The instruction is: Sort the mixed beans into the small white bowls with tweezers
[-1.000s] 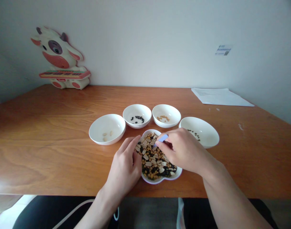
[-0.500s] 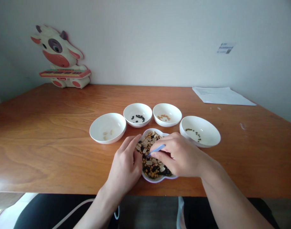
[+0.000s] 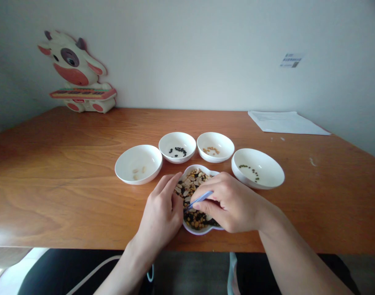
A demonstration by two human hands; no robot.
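Note:
My left hand (image 3: pixel 163 207) grips the left side of a lobed, lilac-rimmed dish (image 3: pixel 198 232), its thumb along the rim. Mixed peanuts, black beans, yellow beans and small dark green beans (image 3: pixel 197 220) fill the dish. Over the dish, my right hand (image 3: pixel 229 201) pinches blue tweezers (image 3: pixel 202 197), whose tips point down to the left among the beans near my left thumb. Whether the tips hold a bean is too small to tell. My right hand covers the dish's right part.
Behind the dish, four white bowls form an arc: one with a few peanuts (image 3: pixel 138 164), one with black beans (image 3: pixel 177 147), one with yellow beans (image 3: pixel 215 146), one with green beans (image 3: pixel 258 168). A cow toy keyboard (image 3: pixel 80 78) and papers (image 3: pixel 287 122) lie farther back.
My right hand and the tweezers have shifted slightly down and left, bringing the tips closer to the dish's left rim. My left hand stays in place.

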